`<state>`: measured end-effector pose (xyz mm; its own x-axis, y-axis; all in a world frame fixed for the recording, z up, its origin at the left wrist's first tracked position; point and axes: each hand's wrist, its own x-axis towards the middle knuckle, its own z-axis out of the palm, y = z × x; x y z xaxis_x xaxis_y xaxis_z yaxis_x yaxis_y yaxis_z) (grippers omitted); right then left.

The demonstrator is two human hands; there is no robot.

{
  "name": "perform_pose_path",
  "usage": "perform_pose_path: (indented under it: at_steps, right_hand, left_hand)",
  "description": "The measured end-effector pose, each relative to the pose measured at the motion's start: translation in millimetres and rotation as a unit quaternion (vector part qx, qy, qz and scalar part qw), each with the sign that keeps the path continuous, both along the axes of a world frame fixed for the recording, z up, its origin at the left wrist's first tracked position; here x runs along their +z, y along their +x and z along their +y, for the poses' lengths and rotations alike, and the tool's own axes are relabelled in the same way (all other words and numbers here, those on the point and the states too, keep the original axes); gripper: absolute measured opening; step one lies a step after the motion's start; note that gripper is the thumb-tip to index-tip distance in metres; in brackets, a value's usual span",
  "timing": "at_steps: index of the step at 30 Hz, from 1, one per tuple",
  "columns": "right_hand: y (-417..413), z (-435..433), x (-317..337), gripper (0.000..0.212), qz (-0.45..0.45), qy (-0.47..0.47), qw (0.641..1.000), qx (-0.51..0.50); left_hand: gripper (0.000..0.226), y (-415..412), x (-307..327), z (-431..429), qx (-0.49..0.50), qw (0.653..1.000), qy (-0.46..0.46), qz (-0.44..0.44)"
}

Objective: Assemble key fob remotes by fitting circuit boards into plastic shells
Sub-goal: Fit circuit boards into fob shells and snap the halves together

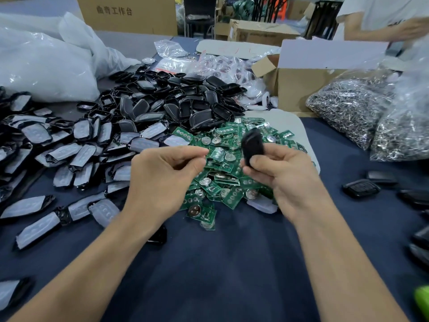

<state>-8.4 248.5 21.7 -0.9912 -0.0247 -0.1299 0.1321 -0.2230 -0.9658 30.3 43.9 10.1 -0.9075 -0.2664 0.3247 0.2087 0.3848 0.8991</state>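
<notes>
While I watched the head view from my desk, the right hand [278, 173] was clamped on a black plastic shell [251, 145], thumb across its lower end and fingers curled behind it, so the shell stood nearly upright above the table and blurred at its top. Beside it, a little apart, the left hand [162, 177] was closed, its fingers curled in and the thumb tip laid against the forefinger, with nothing that I could make out between them. Both hands hung over a pile of green circuit boards [227, 182], many carrying round silver coin cells, which lay on the dark blue table cover [220, 263]. Just under the left wrist a single black part [160, 235] rested on the cloth. Behind the boards rose a heap of empty black shells [176, 105], and to its left spread a wide scatter of grey-faced button pieces [62, 154] reaching the table's near left edge. To the right of the hands, well apart from the boards, several black fobs [361, 188] lay flat. Farther back on that side sat clear bags of metal rings [348, 108], touching an open cardboard box [297, 84]. Large white plastic bags [41, 66] filled the far left, and another person's arm [383, 31] showed at the top right corner.
</notes>
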Motion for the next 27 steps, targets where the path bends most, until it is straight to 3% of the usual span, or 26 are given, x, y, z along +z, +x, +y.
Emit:
perform_pose_path:
  at_steps: [1, 3, 5, 6, 9, 11, 12, 14, 17, 19, 21, 23, 27]
  right_hand:
    - [0.7, 9.0, 0.9, 0.019, -0.032, -0.146, 0.988, -0.046]
    - [3.5, 29.4, 0.6, 0.015, -0.037, -0.402, 0.905, -0.136]
    - [6.1, 42.8, 1.9, 0.010, -0.020, -0.498, 0.844, -0.197]
    - [7.5, 43.0, 2.3, 0.008, -0.022, -0.486, 0.850, -0.203]
    - [7.8, 23.2, -0.6, 0.018, -0.042, -0.313, 0.936, -0.156]
    - [9.1, 3.9, -1.7, 0.023, 0.017, -0.090, 0.986, -0.140]
    - [11.5, -5.8, -3.2, 0.026, 0.074, 0.046, 0.987, -0.137]
    - [19.6, -27.2, -8.2, 0.025, 0.177, 0.273, 0.940, -0.103]
    - [26.8, -56.6, -22.1, 0.053, 0.215, 0.472, 0.855, -0.004]
    - [24.7, -68.3, -27.2, 0.064, 0.203, 0.551, 0.808, 0.044]
    - [20.6, -73.1, -29.5, 0.061, 0.212, 0.592, 0.775, 0.063]
    - [17.7, -73.4, -29.4, 0.054, 0.233, 0.583, 0.777, 0.046]
    - [15.1, -71.3, -24.3, 0.031, 0.247, 0.535, 0.808, -0.021]
  left_hand:
    - [0.032, 0.4, 0.3, 0.2, 0.004, 1.000, -0.014, -0.004]
    - [0.031, -0.1, 2.1, -0.2, 0.015, 0.999, -0.046, -0.009]
    - [0.029, -1.2, 3.3, -1.7, 0.033, 0.996, -0.076, -0.013]
    - [0.027, -1.9, 3.1, -2.7, 0.045, 0.995, -0.093, -0.015]
    - [0.023, -3.6, 3.6, -8.8, 0.106, 0.977, -0.187, -0.013]
    - [0.029, -7.6, 3.3, -15.9, 0.142, 0.955, -0.260, -0.016]
    - [0.035, -10.7, 2.7, -21.3, 0.149, 0.945, -0.290, -0.019]
    - [0.044, -14.4, 2.6, -31.7, 0.145, 0.931, -0.331, -0.040]
    - [0.045, -17.6, 0.9, -42.9, 0.138, 0.915, -0.367, -0.095]
    - [0.046, -18.6, 0.0, -46.9, 0.134, 0.908, -0.372, -0.137]
    - [0.052, -20.1, 0.4, -49.2, 0.121, 0.905, -0.366, -0.182]
    - [0.055, -21.8, -0.4, -51.3, 0.117, 0.901, -0.369, -0.198]
    - [0.054, -22.1, 0.0, -52.4, 0.159, 0.898, -0.384, -0.144]
